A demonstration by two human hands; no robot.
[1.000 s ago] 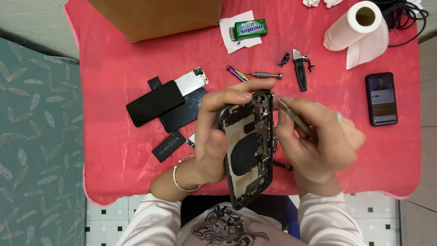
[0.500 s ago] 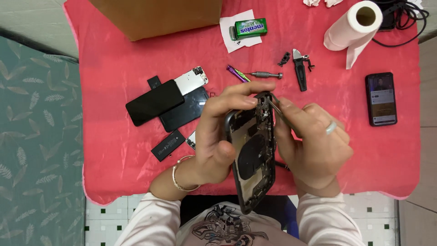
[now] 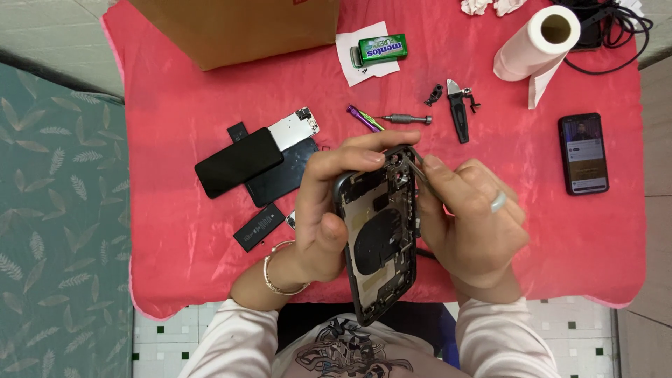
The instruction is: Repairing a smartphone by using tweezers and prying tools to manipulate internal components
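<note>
**Asker:** Since half a second ago, what has shifted?

**Describer:** Very little. The opened phone shell (image 3: 381,238) has turned a touch more face-up between the hands, and the right hand (image 3: 469,224) has drawn in closer over its top corner

**Asker:** How do the fingers sit?

**Describer:** The left hand (image 3: 325,210) is wrapped around the shell's left edge, fingertips curled over the top, thumb pressed against the side. The right hand's thumb and forefinger pinch thin metal tweezers (image 3: 414,162), whose tips meet the camera corner just beneath the left fingertips

**Asker:** What lies beyond them?

**Describer:** Past the fingertips, on the red cloth (image 3: 175,140), rest a small screwdriver (image 3: 404,120) and a purple tool (image 3: 364,117). Left of the left knuckles lies a removed black screen (image 3: 239,162)

**Asker:** What might go wrong?

**Describer:** Likely a tiny part could spring from the tweezers if the pinch slackens, or the tips could scrape the board if the shell tilts in its one-handed hold
</note>
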